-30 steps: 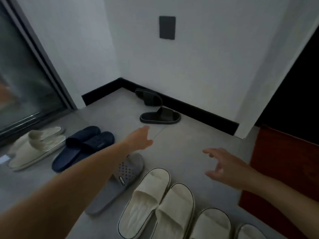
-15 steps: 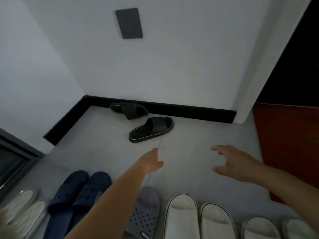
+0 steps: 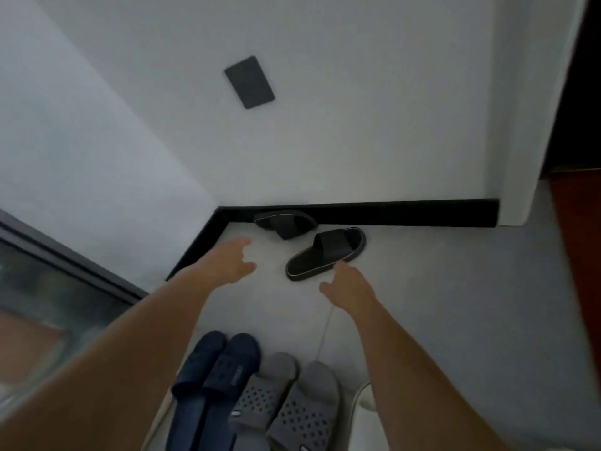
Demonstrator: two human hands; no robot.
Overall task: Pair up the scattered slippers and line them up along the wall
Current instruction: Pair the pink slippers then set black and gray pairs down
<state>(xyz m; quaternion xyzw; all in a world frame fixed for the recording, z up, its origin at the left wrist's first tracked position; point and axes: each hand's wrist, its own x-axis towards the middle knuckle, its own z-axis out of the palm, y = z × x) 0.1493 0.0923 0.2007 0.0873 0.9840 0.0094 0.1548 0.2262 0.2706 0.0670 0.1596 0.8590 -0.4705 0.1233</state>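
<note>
Slippers in black lie unpaired at the far wall: one (image 3: pixel 286 222) against the skirting board (image 3: pixel 406 213), its mate (image 3: pixel 325 253) just beside it and angled away; navy slippers (image 3: pixel 214 375) and grey slippers (image 3: pixel 286 395) sit paired in the near row. Both arms stretch forward; the left hand (image 3: pixel 227 263) hovers with its grip spread, empty, left of the black pair; the right hand (image 3: pixel 349 284), fingers loosely spread, seems just short of the angled slipper's near edge, though blur makes contact uncertain. Collecting the black pair appears to be the step; next, each hand must close on one slipper.
</note>
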